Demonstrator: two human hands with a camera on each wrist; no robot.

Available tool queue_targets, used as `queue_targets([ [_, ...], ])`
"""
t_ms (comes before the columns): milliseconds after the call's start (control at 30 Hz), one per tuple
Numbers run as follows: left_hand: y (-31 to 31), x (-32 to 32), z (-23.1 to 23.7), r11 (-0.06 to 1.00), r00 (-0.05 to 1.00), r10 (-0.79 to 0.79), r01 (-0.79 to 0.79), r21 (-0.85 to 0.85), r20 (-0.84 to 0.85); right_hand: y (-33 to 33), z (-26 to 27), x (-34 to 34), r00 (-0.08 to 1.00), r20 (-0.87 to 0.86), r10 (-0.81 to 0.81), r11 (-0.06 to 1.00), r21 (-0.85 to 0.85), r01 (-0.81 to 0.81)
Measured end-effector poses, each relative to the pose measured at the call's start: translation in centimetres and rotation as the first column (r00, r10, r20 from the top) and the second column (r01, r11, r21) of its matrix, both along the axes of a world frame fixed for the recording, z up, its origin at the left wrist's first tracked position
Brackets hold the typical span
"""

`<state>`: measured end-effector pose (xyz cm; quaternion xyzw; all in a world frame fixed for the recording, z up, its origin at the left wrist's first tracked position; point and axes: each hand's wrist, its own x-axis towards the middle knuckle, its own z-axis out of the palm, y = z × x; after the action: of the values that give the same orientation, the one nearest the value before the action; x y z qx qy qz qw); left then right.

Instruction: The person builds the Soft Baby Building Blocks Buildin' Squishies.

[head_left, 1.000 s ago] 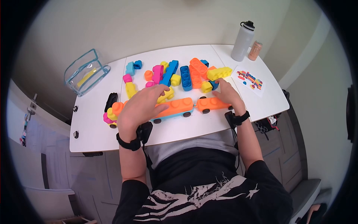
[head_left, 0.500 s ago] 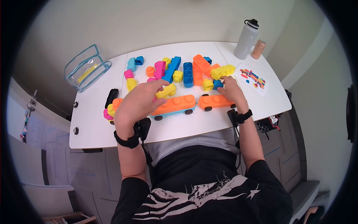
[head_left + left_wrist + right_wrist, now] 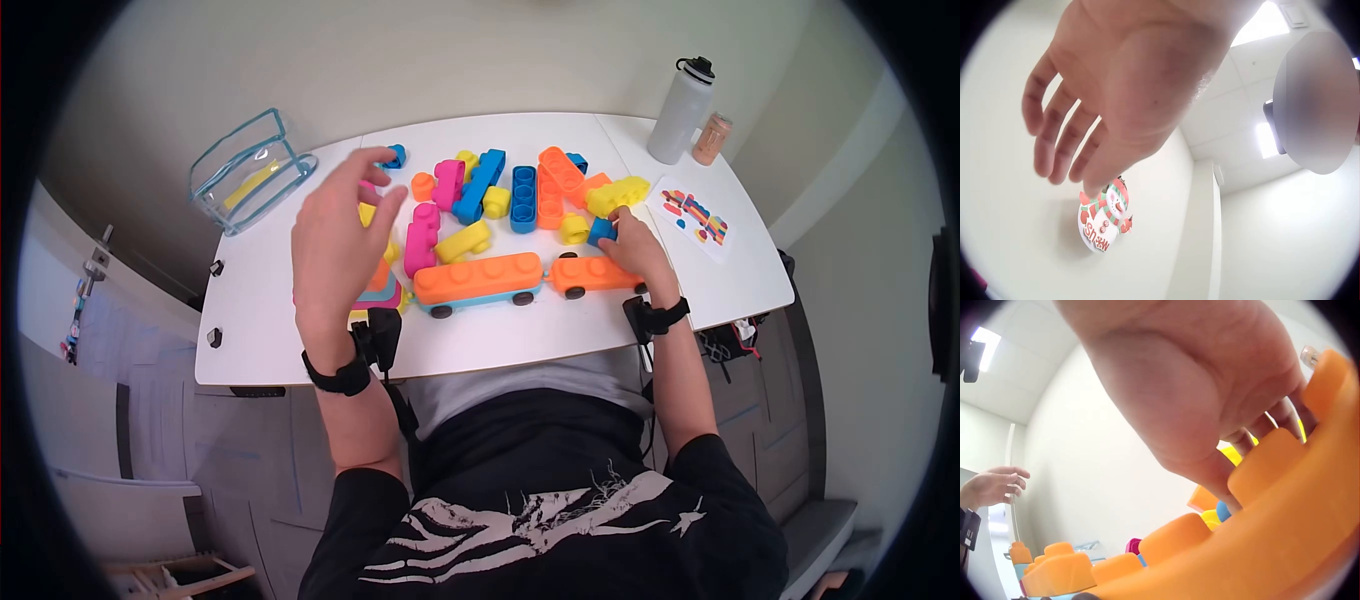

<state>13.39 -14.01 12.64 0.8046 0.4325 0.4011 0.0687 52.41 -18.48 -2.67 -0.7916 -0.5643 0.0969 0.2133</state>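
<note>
In the head view, the left hand (image 3: 345,240) hovers over the left end of the toy train, fingers loosely bent and apart, holding nothing. The left wrist view shows the same hand (image 3: 1129,81) against the wall. Thumb and fingers of the right hand (image 3: 643,250) lie around a small blue block (image 3: 602,231), beside a yellow block (image 3: 574,229). Below it stands an orange wagon (image 3: 592,271), coupled to a longer orange-and-light-blue wagon (image 3: 480,280). In the right wrist view, orange studs partly hide the right hand's (image 3: 1210,394) fingertips.
Loose pink (image 3: 422,240), yellow (image 3: 463,242), blue (image 3: 523,200) and orange (image 3: 550,198) blocks lie behind the train. A picture sheet (image 3: 695,217), bottle (image 3: 681,112) and can (image 3: 712,139) are at the right; a clear bag (image 3: 250,180) is at the left.
The left hand has lifted and moved left, away from the long wagon, uncovering the pink block. The right hand stays at the blue block. The head view has shifted a little.
</note>
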Motion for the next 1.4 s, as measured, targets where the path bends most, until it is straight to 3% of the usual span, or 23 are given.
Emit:
queue_targets([
  [33,0.0,-0.2,0.2,1.000,1.000,0.004,-0.004,-0.001,-0.001,-0.1,0.3,-0.2,1.000,-0.001,0.004,1.000,-0.001,-0.004],
  [100,-0.1,-0.4,0.8,1.000,0.970,0.007,-0.013,0.023,0.241,-0.5,1.1,-0.3,1.000,0.028,0.013,0.999,-0.042,-0.012],
  [167,0.5,-1.1,0.7,0.997,0.951,-0.009,-0.015,0.075,0.310,-0.9,2.0,-0.5,0.999,0.042,0.009,0.999,-0.051,-0.007],
  [233,0.5,-1.6,0.9,0.978,0.881,-0.080,-0.022,0.208,0.467,-1.4,2.8,-0.6,0.998,0.058,0.006,0.998,-0.063,-0.003],
  [333,0.7,-2.0,0.9,0.963,0.820,-0.088,-0.076,0.259,0.566,-2.5,4.4,-1.0,0.997,0.062,0.041,0.999,0.012,-0.042],
  [400,0.7,-2.2,0.9,0.947,0.781,-0.097,-0.118,0.299,0.617,-3.7,6.4,-2.8,0.994,0.012,0.109,0.978,0.175,-0.110],
  [433,0.7,-2.2,0.9,0.948,0.776,-0.087,-0.128,0.291,0.625,-4.1,7.2,-3.9,0.993,0.020,0.117,0.979,0.168,-0.119],
  [533,0.7,-2.2,1.0,0.923,0.795,-0.070,-0.176,0.341,0.602,-4.2,8.8,-8.0,0.907,-0.128,0.401,0.869,0.367,-0.332],
  [667,0.4,-2.3,1.3,0.939,0.822,-0.071,-0.136,0.316,0.565,-1.9,9.1,-14.1,0.769,-0.186,0.612,0.768,0.372,-0.521],
  [733,0.2,-2.1,1.4,0.942,0.820,-0.080,-0.124,0.312,0.566,-0.8,8.5,-16.9,0.747,-0.114,0.655,0.726,0.372,-0.579],
  [800,0.0,-2.1,1.3,0.941,0.839,-0.095,-0.100,0.324,0.535,1.2,6.5,-18.8,0.685,0.015,0.728,0.608,0.447,-0.656],
  [1200,0.5,-3.1,1.0,0.973,0.870,-0.072,-0.047,0.228,0.488,3.3,3.2,-21.9,0.691,0.007,0.722,0.660,0.289,-0.693],
  [1267,0.9,-2.7,0.9,0.975,0.793,-0.096,-0.047,0.218,0.602,3.1,3.2,-21.8,0.696,0.007,0.718,0.673,0.249,-0.697],
  [1400,0.9,-2.5,1.0,0.973,0.777,-0.114,-0.039,0.227,0.619,3.3,2.7,-22.0,0.692,0.045,0.720,0.661,0.257,-0.705],
])
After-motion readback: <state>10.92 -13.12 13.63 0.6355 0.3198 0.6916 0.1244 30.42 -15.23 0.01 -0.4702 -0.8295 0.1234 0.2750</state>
